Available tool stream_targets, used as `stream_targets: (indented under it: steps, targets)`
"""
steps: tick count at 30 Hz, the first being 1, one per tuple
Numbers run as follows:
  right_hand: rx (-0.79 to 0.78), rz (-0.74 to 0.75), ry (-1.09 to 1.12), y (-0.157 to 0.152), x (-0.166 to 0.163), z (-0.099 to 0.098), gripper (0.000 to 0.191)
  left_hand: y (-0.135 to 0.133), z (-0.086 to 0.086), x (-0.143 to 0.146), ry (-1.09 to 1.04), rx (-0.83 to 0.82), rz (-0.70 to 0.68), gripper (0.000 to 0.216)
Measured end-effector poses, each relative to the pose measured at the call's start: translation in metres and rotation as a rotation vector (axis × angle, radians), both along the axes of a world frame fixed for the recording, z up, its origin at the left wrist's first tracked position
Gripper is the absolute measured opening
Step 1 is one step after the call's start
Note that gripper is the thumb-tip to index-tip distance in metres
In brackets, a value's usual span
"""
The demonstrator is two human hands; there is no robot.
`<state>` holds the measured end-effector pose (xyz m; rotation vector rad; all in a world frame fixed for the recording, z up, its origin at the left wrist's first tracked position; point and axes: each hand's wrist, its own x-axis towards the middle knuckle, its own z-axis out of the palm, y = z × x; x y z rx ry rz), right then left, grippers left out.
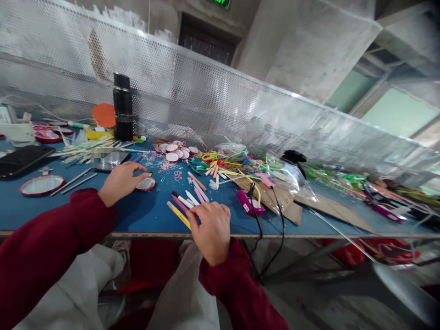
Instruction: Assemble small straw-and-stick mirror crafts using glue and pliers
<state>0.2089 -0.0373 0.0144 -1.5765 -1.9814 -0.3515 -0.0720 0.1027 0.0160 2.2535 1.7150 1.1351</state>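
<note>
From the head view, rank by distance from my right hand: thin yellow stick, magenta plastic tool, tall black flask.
1. Thin yellow stick, at the right hand fingertips.
2. Magenta plastic tool, just to its right.
3. Tall black flask, far back left.

Soft, fairly bright daylight enters from the windows (pixel 400 114) at upper right. The perforated screen (pixel 192 87) gives off a pale glare. On the counter (pixel 144 215), only faint shadows lie under the left hand (pixel 120 181) and right hand (pixel 211 231). The wide lens bows straight lines. The lower right corner is smeared, and the middle is sharpest.
</note>
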Motion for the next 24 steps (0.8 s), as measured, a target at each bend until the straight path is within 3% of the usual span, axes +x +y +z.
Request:
stream_targets:
  steps: [6, 11, 17, 24]
  targets:
    - [-0.056, -0.047, -0.079, 0.032, 0.018, 0.02, 0.009, -0.027, 0.021, 0.021, 0.043, 0.193, -0.078, 0.024]
    - [-0.145, 0.03, -0.198, 0.052, 0.011, 0.032, 0.012, -0.049, 0.02, 0.046, 0.072, 0.093, -0.24, 0.027]
    - [-0.229, -0.007, -0.39, 0.059, 0.001, 0.031, 0.019, -0.043, 0.022, 0.052, 0.16, 0.112, -0.284, 0.023]
    - [-0.178, -0.069, -0.267, 0.068, 0.002, 0.029, 0.014, -0.049, 0.02, 0.057, 0.042, 0.049, -0.291, 0.024]
